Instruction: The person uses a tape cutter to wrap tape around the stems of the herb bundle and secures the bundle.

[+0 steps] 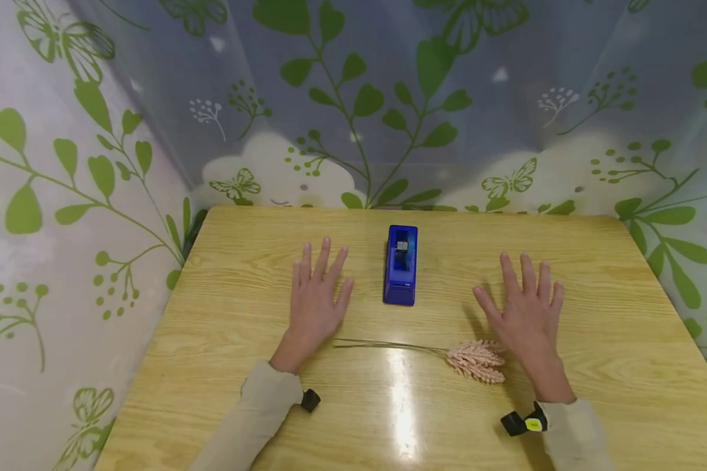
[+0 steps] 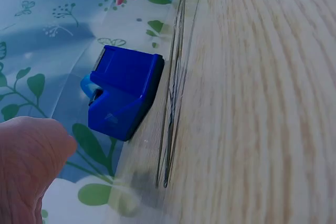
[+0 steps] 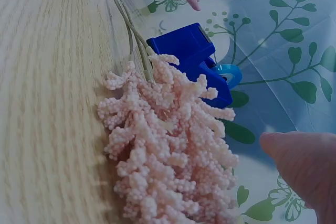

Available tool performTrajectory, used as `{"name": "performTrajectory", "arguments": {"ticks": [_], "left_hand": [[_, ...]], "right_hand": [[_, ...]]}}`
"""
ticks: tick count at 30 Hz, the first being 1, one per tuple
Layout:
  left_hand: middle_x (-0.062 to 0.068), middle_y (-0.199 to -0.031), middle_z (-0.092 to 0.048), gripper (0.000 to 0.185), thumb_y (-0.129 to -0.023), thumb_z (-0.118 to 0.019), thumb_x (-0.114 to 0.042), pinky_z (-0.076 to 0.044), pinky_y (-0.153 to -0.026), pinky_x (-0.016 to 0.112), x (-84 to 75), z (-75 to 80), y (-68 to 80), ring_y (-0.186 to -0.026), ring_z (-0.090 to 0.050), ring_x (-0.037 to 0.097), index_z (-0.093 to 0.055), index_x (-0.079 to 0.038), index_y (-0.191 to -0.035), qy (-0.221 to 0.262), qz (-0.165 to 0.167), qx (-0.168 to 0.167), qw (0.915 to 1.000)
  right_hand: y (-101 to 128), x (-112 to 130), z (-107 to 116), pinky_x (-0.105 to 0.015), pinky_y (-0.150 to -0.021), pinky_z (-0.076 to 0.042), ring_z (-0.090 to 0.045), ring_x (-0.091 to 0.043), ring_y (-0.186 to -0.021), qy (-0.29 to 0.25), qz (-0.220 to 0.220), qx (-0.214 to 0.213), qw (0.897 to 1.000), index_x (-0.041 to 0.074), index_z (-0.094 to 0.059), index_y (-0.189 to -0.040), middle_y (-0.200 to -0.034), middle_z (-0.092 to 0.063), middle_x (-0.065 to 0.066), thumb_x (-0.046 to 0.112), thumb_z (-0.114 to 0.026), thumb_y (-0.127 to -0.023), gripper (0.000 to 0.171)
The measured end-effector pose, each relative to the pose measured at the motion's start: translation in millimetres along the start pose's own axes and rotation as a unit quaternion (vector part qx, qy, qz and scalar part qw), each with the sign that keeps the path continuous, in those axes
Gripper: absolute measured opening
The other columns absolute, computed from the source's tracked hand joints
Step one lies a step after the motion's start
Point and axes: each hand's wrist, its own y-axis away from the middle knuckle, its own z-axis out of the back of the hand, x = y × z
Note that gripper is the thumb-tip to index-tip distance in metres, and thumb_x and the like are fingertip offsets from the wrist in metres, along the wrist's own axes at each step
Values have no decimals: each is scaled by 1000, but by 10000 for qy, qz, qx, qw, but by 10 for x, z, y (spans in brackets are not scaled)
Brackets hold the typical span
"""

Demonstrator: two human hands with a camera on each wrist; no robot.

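Head view: my left hand (image 1: 317, 302) and right hand (image 1: 527, 313) flat, fingers spread, holding nothing — blue tape dispenser (image 1: 400, 264) between; pink flower sprig (image 1: 476, 360) toward table (image 1: 224, 340) near edge.

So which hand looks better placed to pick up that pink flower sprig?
Probably the right hand. It lies flat on the table right beside the pink flower sprig. The left hand, also flat, is near only the thin stem end.

I see no legible txt, labels or nos. anywhere; blue tape dispenser (image 1: 400, 264) carries no readable brand.
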Motion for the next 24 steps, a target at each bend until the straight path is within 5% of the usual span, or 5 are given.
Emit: {"name": "performTrajectory", "arguments": {"ticks": [14, 24], "left_hand": [[7, -174, -7, 60, -112, -38, -44, -13, -126, 62, -85, -100, -38, -160, 4, 39, -23, -27, -167, -50, -269, 309, 9991], [15, -172, -17, 62, -111, -50, -33, -23, -126, 57, -171, -195, -164, -159, -8, 39, -29, -12, -166, 500, -922, 209, 9943]], "right_hand": [[-20, 229, -24, -77, -113, -12, -9, -54, -152, 201, 137, 148, 9996, 13, -25, -165, -165, -21, -29, 56, -55, -104, 80], [0, 570, -124, -70, -103, -31, -36, -53, -130, -131, 581, 383, 9975, 1, -43, -154, -144, -43, -31, 33, -64, -104, 63]]}}
